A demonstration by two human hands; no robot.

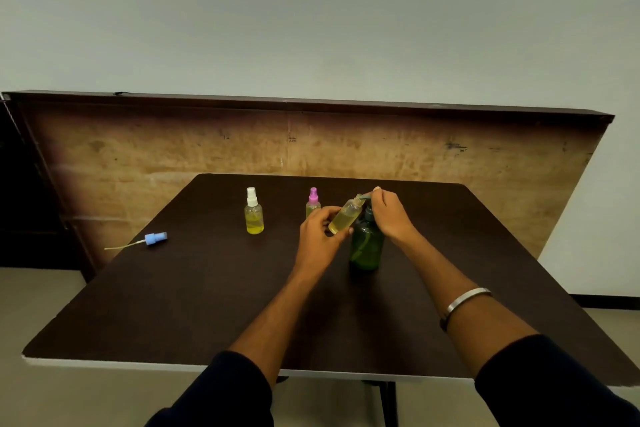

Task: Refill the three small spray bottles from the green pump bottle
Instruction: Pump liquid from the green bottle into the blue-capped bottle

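My left hand (320, 230) grips an uncapped small bottle (346, 217) of yellow liquid, tilted so its open neck meets the spout of the green pump bottle (367, 246). My right hand (389, 215) rests on top of the pump head, fingers curled over it. The green bottle stands upright on the dark table (207, 305). A white-capped spray bottle (254, 211) with yellow liquid stands to the left. A pink-capped spray bottle (313, 202) stands behind my left hand, partly hidden. A blue spray cap (155, 238) with its dip tube lies on the table's left side.
A worn wooden board (346, 146) leans upright behind the table against a pale wall. The table's white front edge (121, 363) runs close to me. Floor shows on both sides.
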